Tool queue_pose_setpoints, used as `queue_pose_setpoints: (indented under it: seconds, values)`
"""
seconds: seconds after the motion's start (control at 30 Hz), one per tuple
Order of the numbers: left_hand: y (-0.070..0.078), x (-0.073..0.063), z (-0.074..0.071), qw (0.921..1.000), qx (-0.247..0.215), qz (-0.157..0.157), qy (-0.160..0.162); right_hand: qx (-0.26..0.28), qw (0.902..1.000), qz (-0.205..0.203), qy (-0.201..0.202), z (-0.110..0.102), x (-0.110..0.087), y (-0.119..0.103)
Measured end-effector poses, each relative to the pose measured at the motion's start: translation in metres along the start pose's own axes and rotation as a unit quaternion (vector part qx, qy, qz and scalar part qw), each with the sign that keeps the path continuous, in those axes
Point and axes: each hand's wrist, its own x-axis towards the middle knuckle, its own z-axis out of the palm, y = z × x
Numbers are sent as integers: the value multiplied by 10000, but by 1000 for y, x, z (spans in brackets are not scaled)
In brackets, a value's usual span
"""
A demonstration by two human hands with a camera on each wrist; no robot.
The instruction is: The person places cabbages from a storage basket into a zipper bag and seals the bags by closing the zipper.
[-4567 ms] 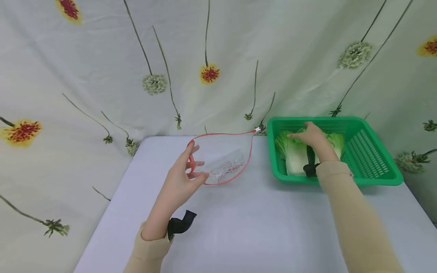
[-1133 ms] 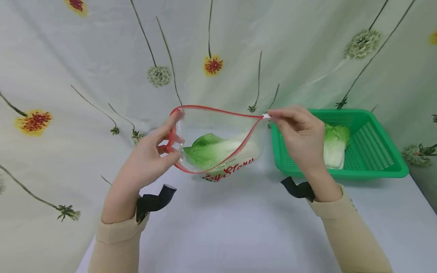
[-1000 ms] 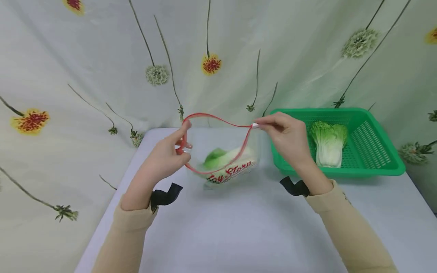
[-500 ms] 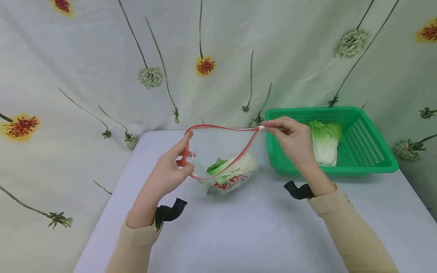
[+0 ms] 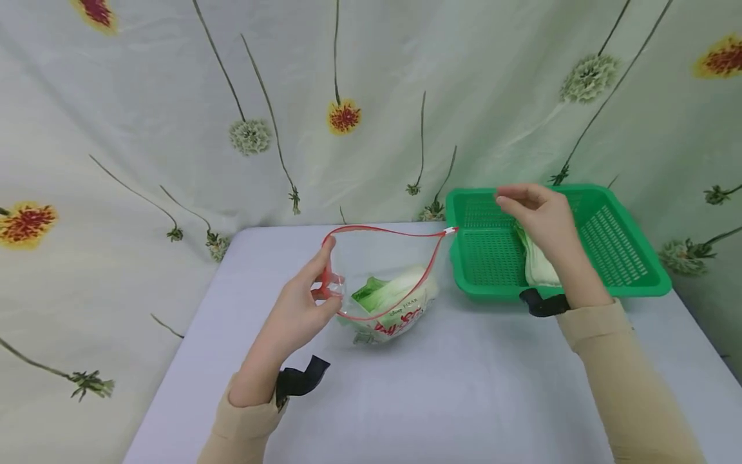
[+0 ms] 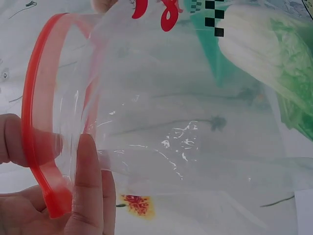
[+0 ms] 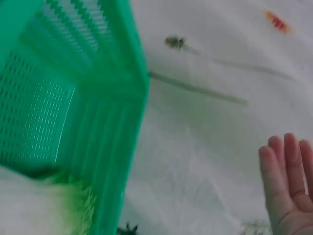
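Note:
My left hand [image 5: 298, 316] grips the left edge of a clear zip bag [image 5: 385, 227] with a red zip rim, its mouth spread wide. Inside the bag a napa cabbage [image 5: 388, 290] lies tilted, leaf end toward my left hand; red lettering covers part of it. In the left wrist view the red strip passes between my thumb and fingers. My right hand [image 5: 545, 219] hovers over the green basket [image 5: 481, 209], holding nothing, its fingers fairly straight in the right wrist view. Beneath it, a second napa cabbage [image 5: 539, 265] lies in the basket, partly hidden by that hand.
A white slider [image 5: 449, 231] sits at the right corner of the bag's rim, close to the basket's left side. The white table [image 5: 452, 393] stretches in front of both. A flower-printed cloth [image 5: 382, 51] hangs behind.
Earlier my right hand reached into the basket, and a cabbage has since gone into the bag. It then pinched the slider corner, let go and moved right over the basket. My left hand kept its hold.

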Motion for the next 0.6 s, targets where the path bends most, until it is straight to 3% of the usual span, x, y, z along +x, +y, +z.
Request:
queue_pose_setpoints:
  seconds: [0.17,0.27,0.37,0.5,0.6]
  values:
    - [-1,-4,3,9998,-153,135,9,-796,9889,1060,671,-28,32,25]
    - [1,-6,7,9997,-135,202,39,-1176,9764,1707,601,-37,43,43]
    - [3,-8,10,9996,-99,231,95,-1566,9570,2440,47,-42,49,58]
    - [5,-10,12,9997,3,233,115,-1864,9184,3367,-917,-41,53,72]
    - [5,-10,11,9996,93,226,138,-2047,8957,3642,-1519,-36,55,76]
